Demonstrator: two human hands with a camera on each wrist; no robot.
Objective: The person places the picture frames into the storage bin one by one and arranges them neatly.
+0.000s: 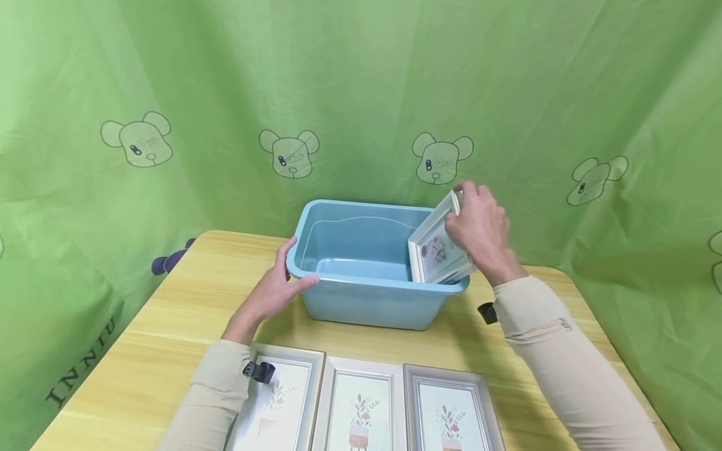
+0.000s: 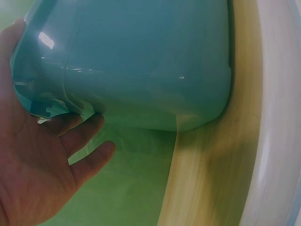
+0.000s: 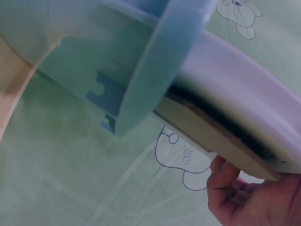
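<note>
A light blue plastic tub point(image 1: 366, 307) stands on the table. My left hand point(image 1: 276, 291) grips its left front corner, thumb over the rim and fingers beneath; the left wrist view shows those fingers point(image 2: 87, 134) against the tub's outside. At the tub's right end, my right hand point(image 1: 479, 225) holds a white picture frame point(image 1: 431, 250) by its upper edge. This frame leans at a slant, its lower part inside the tub. From the right wrist, the brown backing point(image 3: 216, 136) shows above my curled fingers point(image 3: 223, 183); whether a second frame lies against it I cannot tell.
Three picture frames with potted-plant prints lie side by side nearest me: a left one point(image 1: 282, 401), a middle one point(image 1: 361, 407) and a right one point(image 1: 451, 407). Green cloth point(image 1: 361, 75) hangs behind and beside the wooden table point(image 1: 152, 351).
</note>
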